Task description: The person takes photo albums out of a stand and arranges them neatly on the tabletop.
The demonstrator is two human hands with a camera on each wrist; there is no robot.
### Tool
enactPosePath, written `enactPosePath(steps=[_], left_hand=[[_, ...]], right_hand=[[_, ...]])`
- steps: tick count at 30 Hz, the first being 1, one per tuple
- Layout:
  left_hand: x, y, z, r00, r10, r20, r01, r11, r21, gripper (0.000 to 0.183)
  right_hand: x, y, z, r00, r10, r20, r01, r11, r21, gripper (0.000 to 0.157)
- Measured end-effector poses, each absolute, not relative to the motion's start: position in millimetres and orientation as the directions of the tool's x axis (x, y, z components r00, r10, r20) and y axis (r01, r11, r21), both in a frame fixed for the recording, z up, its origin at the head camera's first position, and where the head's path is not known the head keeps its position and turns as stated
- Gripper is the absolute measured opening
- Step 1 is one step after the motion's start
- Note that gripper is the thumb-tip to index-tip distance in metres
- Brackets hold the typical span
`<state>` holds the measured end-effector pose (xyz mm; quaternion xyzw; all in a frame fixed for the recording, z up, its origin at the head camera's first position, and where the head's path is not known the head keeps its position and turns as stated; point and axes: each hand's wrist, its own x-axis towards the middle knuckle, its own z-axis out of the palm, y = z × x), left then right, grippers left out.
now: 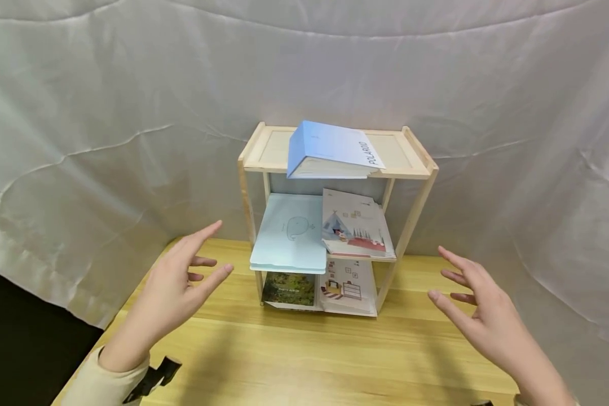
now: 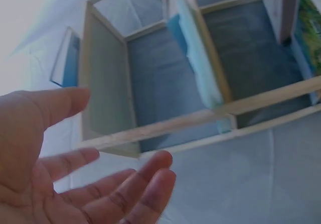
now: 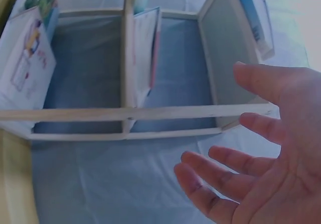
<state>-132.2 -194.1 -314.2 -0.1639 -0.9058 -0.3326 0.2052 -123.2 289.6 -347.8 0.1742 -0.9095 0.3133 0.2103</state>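
A small wooden shelf rack [image 1: 416,211] with three levels stands on the table. On its top lies a blue-and-white binder-like album [image 1: 335,148] marked POLAROID. The middle level holds a pale blue whale-print book [image 1: 289,231] at left and a book with a tent picture [image 1: 355,225] at right. Below are a dark green book [image 1: 289,288] and a white illustrated book [image 1: 349,287]. My left hand [image 1: 175,285] hovers left of the rack, fingers spread and touching nothing. To the right, my right hand [image 1: 479,316] is likewise in the air, fingers relaxed, apart from the rack.
The wooden table [image 1: 284,361] extends in front of the rack and to both sides. Grey cloth [image 1: 182,113] hangs behind and around it. A black area [image 1: 25,332] lies at the far left, beyond the table edge.
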Motion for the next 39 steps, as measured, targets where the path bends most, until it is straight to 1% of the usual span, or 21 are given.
enactPosePath(steps=[5, 11, 22, 30, 39], left_hand=[[-135.3, -189.1, -296.6, -0.869, 0.149, 0.471, 0.427, 0.706, 0.565, 0.069], [-143.2, -182.5, -278.6, -0.864, 0.172, 0.472, 0.451, 0.682, 0.576, 0.066], [-159.7, -165.5, -248.7, -0.824, 0.219, 0.523, 0.519, 0.662, 0.54, 0.062], [-170.6, -152.3, -234.3, -0.822, 0.231, 0.521, 0.528, 0.652, 0.544, 0.06], [-182.4, -140.6, -222.4, -0.824, 0.237, 0.515, 0.533, 0.633, 0.561, 0.061]], right_hand=[[-128.6, 283.3, -332.7, -0.841, -0.208, 0.5, -0.48, 0.715, -0.509, 0.079], [-134.3, 274.8, -315.5, -0.813, -0.227, 0.536, -0.522, 0.691, -0.5, 0.078], [-143.6, 262.1, -281.2, -0.764, -0.253, 0.594, -0.581, 0.672, -0.46, 0.077], [-150.5, 252.8, -261.9, -0.765, -0.255, 0.591, -0.594, 0.634, -0.495, 0.073], [-155.7, 238.8, -243.6, -0.756, -0.274, 0.595, -0.606, 0.637, -0.477, 0.072]])
